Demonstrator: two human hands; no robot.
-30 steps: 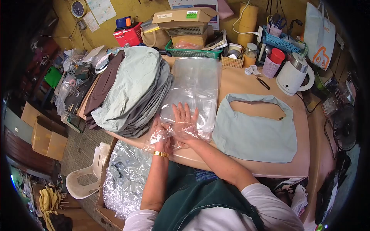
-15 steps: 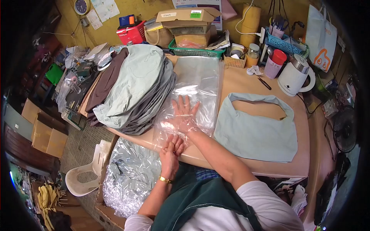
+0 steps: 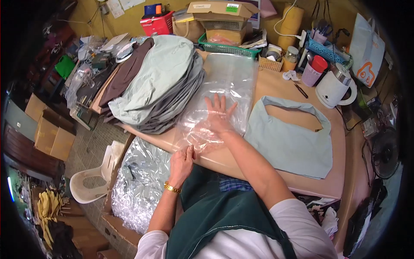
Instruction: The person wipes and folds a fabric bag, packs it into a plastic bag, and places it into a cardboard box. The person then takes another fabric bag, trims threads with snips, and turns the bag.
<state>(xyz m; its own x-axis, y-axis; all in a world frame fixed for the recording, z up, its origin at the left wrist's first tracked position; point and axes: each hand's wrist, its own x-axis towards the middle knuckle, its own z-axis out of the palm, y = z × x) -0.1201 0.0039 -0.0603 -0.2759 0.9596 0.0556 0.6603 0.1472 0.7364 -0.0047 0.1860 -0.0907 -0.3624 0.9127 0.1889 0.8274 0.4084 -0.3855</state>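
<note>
A stack of clear plastic bags (image 3: 235,67) lies on the brown-covered table in front of me. My right hand (image 3: 219,115) is spread wide at the top bag, with clear film partly over its fingers; it looks to be inside the bag's mouth. At the table's front edge, my left hand (image 3: 182,163) is closed, thumb against fingers, on the near edge of that bag. To the right lies a flat pale blue-green cloth shoulder bag (image 3: 289,142). Left of the plastic, a tall pile of folded cloth bags (image 3: 151,82) in pale green, grey and brown leans over.
Below the table's left edge stands a carton (image 3: 108,206) full of crumpled clear plastic wrapped bundles (image 3: 140,181). A white plastic chair (image 3: 97,181) is beside it. Toward the back right are a white kettle (image 3: 332,88), a pen cup (image 3: 311,75) and a black pen-like tool (image 3: 301,90).
My left hand has moved a little left and down, drawing the bag's near edge out. The right hand's fingers remain spread in the film. The camera view has shifted slightly.
</note>
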